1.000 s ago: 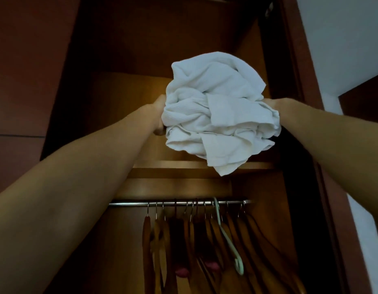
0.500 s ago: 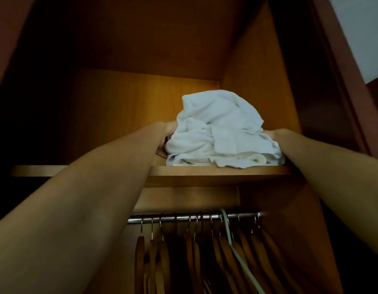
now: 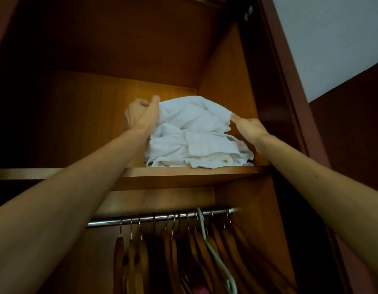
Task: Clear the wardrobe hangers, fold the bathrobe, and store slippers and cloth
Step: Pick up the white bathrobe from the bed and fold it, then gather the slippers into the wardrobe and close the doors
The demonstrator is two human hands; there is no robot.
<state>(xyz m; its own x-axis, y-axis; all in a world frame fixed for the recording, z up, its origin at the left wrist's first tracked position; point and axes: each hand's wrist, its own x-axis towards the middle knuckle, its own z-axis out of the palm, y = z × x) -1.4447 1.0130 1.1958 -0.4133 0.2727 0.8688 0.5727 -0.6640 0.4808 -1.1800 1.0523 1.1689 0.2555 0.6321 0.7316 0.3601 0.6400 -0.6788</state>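
The white bathrobe (image 3: 194, 134) lies as a loose bundle on the wardrobe's top shelf (image 3: 184, 174), toward the right side. My left hand (image 3: 141, 115) is against the bundle's left side, blurred, thumb up beside the cloth and fingers away from it, gripping nothing. My right hand (image 3: 248, 129) is at the bundle's right edge with fingers stretched out, the tips touching the cloth. Several bare wooden hangers (image 3: 205, 251) and one pale green hanger (image 3: 213, 251) hang on the metal rail (image 3: 154, 219) below. No slippers are in view.
The wardrobe's right wall (image 3: 226, 92) stands close to the bundle. The shelf's left part is dark. A door frame (image 3: 290, 92) and a white wall (image 3: 332, 39) lie to the right. Something pink (image 3: 202, 290) shows at the bottom under the hangers.
The bundle went from held up in both hands onto the top shelf. Both hands have since let go and shifted up along its sides.
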